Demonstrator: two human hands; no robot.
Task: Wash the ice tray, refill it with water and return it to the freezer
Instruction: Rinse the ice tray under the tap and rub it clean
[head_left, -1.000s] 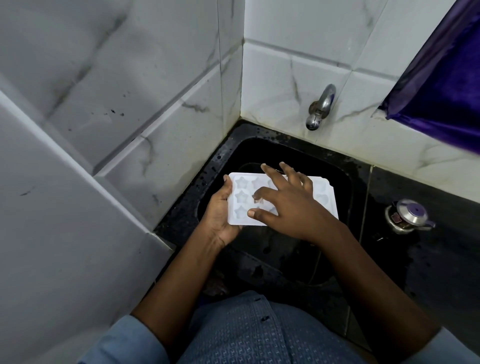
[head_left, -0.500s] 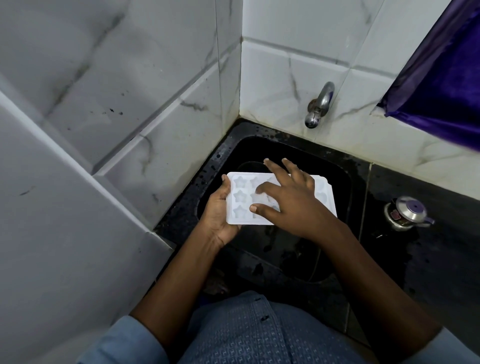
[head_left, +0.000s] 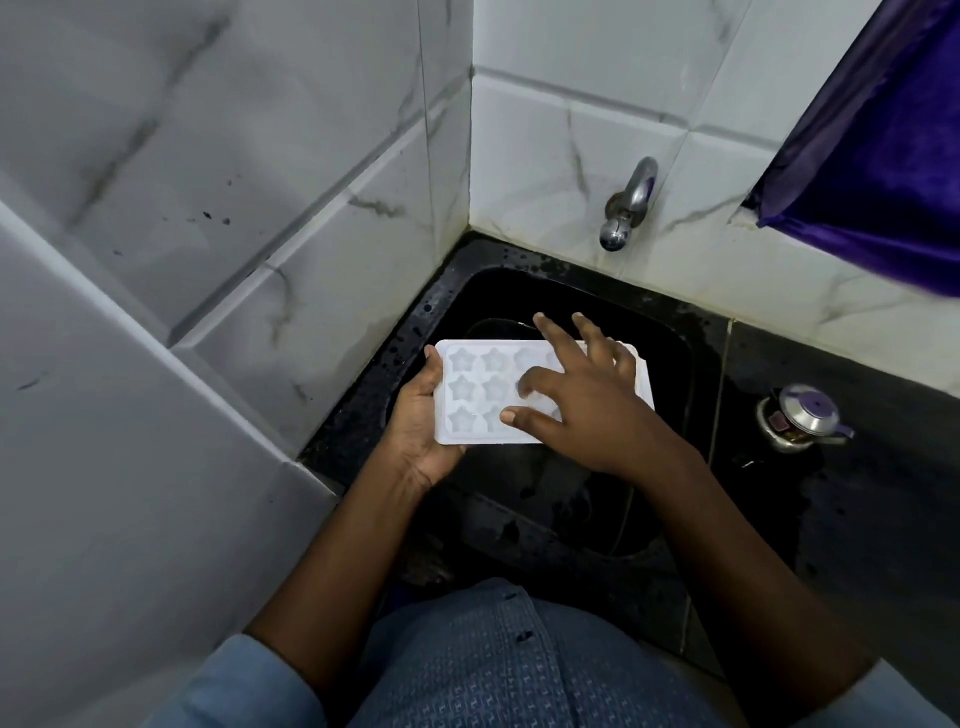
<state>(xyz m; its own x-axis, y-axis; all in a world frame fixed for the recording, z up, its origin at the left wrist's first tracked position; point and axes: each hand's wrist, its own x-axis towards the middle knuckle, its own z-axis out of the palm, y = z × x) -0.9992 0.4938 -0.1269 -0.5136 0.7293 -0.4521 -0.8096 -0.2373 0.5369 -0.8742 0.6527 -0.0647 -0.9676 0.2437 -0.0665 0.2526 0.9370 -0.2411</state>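
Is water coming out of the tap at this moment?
No, no stream falls from the tap toward the ice tray, which the left hand holds over the black sink.

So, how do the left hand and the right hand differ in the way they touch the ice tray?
The left hand grips the ice tray at its left end, thumb on the rim; the right hand lies on top, fingers spread. The left hand is palm up, the right hand palm down. Both touch the tray above the black sink.
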